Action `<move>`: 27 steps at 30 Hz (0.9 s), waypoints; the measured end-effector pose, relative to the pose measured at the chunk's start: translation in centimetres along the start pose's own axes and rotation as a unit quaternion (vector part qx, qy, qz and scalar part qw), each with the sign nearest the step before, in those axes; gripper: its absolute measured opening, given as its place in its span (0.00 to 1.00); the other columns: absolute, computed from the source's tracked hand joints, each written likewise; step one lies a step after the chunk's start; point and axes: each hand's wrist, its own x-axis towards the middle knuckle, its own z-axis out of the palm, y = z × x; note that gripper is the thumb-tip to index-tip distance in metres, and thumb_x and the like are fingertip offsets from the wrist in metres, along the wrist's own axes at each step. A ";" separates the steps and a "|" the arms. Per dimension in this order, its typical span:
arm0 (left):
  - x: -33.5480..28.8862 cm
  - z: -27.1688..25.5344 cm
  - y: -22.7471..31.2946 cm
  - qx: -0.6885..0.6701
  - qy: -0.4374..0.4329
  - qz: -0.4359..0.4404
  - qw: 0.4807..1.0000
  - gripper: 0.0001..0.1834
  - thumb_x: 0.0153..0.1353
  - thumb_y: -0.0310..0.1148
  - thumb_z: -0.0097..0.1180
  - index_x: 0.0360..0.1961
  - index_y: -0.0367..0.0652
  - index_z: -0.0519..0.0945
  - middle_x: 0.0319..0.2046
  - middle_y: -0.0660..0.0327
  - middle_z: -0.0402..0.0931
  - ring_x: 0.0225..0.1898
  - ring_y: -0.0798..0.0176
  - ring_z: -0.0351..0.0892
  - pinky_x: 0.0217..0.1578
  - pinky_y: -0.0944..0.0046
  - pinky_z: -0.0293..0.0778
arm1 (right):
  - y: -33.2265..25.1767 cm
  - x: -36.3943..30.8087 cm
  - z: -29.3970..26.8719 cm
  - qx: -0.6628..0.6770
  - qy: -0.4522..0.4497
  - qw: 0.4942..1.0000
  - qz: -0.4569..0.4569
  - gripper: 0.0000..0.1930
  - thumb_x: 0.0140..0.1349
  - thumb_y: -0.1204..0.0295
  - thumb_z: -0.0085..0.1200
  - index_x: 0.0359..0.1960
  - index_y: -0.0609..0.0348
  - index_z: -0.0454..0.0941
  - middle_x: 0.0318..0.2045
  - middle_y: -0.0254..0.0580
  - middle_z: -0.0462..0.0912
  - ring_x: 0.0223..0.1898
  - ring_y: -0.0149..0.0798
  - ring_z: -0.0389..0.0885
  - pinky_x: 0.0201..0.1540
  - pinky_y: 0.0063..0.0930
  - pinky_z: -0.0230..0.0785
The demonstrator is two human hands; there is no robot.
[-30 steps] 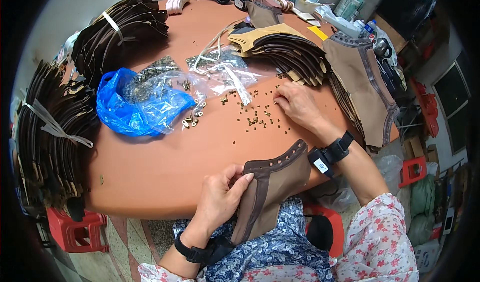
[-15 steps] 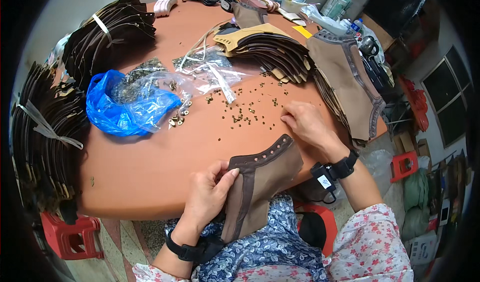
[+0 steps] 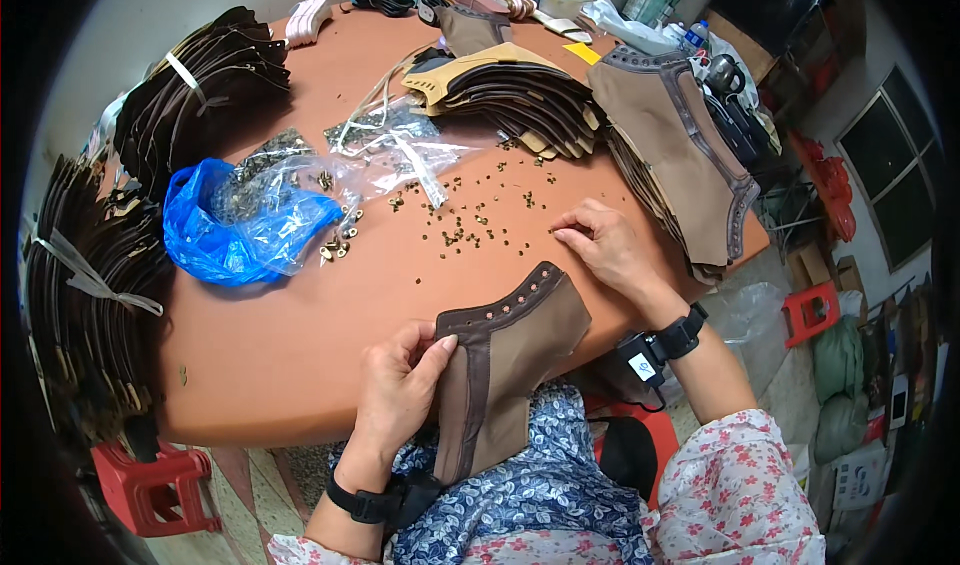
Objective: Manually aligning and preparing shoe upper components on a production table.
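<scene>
My left hand (image 3: 398,380) pinches the upper left corner of a brown shoe upper piece (image 3: 530,350), thumb on top. The piece hangs at the table's front edge, partly over my lap. Its dark curved band carries a row of holes, several with fittings in them. My right hand (image 3: 608,253) is just above the table, right of many small dark metal studs (image 3: 465,235) scattered there. Its thumb and index finger are pressed together; whatever sits between them is too small to make out.
A blue plastic bag (image 3: 235,230) and clear bags of metal parts (image 3: 395,150) lie to the left, beside bundled dark uppers (image 3: 95,285). Stacked uppers (image 3: 520,100) stand behind the studs. More brown uppers (image 3: 670,155) lie at the table's right edge. Red stools (image 3: 155,485) stand below.
The view has shifted a little, so most things appear further left. My left hand keeps its hold on the shoe upper piece. My right hand stays beside the studs, fingers pinched.
</scene>
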 end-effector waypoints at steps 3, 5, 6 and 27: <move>0.0 0.0 -0.1 0.004 0.004 0.002 1.000 0.08 0.61 0.28 0.57 0.36 0.32 0.82 0.22 0.63 0.80 0.24 0.77 0.74 0.26 0.72 0.71 | -0.1 0.1 0.1 -0.023 0.004 0.999 -0.022 0.06 0.58 0.74 0.57 0.33 0.63 0.81 0.27 0.42 0.77 0.28 0.36 0.76 0.33 0.28 0.68; 0.0 0.0 -0.1 0.009 0.005 0.003 1.000 0.08 0.61 0.28 0.57 0.36 0.32 0.82 0.22 0.63 0.80 0.24 0.77 0.73 0.26 0.72 0.71 | -0.3 0.5 0.2 -0.055 0.003 0.998 -0.040 0.06 0.57 0.73 0.57 0.32 0.63 0.80 0.28 0.43 0.78 0.29 0.41 0.76 0.33 0.31 0.68; 0.0 0.0 -0.1 0.006 0.006 0.005 1.000 0.08 0.61 0.28 0.58 0.36 0.32 0.82 0.22 0.64 0.80 0.24 0.77 0.73 0.26 0.72 0.71 | -0.4 0.7 0.3 -0.082 0.004 0.995 -0.052 0.06 0.57 0.73 0.57 0.31 0.62 0.80 0.28 0.44 0.78 0.29 0.43 0.76 0.33 0.32 0.68; 0.1 0.1 -0.4 -0.012 0.005 0.011 1.000 0.08 0.61 0.28 0.57 0.37 0.33 0.82 0.21 0.63 0.80 0.24 0.77 0.74 0.26 0.72 0.71 | -0.5 0.2 1.1 -0.031 0.029 0.999 -0.029 0.06 0.57 0.73 0.57 0.33 0.63 0.80 0.31 0.44 0.79 0.34 0.41 0.78 0.37 0.32 0.70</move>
